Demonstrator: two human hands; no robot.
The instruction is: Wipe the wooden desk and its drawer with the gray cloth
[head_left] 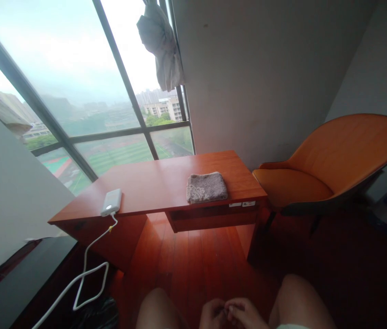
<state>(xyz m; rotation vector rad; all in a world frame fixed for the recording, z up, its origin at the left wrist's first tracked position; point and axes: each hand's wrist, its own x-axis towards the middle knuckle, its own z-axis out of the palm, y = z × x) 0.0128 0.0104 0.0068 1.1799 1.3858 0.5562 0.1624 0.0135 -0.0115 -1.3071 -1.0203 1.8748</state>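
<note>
At the bottom edge, between my bare knees, my left hand (pixel 213 314) and my right hand (pixel 246 314) meet at the fingertips. Both have their fingers curled in, and no object shows in either one. The palms are out of sight. Beyond them, a folded grey-brown towel (pixel 207 187) with a pale pattern lies near the front edge of a reddish wooden desk (pixel 152 187). Further left on that desk sits a white power bank (pixel 112 202) with a white cable (pixel 86 256) plugged in. Neither hand touches the desk or anything on it.
An orange chair (pixel 347 155) stands right of the desk. Below the desktop is an open drawer-like shelf (pixel 200 221). The cable hangs down at the left past a dark-topped surface (pixel 25 278). Behind the desk are a large window (pixel 87 68) and a tied curtain (pixel 164 50).
</note>
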